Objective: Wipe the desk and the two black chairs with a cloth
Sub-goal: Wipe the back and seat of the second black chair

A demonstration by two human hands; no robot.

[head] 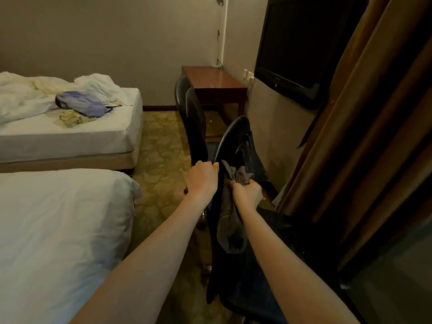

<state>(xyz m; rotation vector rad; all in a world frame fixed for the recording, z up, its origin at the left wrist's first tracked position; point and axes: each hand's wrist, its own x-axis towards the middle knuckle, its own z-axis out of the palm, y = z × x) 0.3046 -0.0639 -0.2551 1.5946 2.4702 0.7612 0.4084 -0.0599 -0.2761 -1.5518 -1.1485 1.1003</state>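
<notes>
The left hand [203, 177] grips the nearer black chair's [233, 133] backrest rim while the right hand [246, 193], just beside it, clutches the cloth [230, 230] against the backrest, which extends straight ahead.

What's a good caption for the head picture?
Left hand grips a black chair; right hand holds a cloth against it.

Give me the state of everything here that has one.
left hand: gripping the near chair by its back edge
right hand: gripping the cloth
cloth: bunched, hanging against the chair back
TV: screen dark
far bed: unmade
near bed: sheet smooth
</notes>
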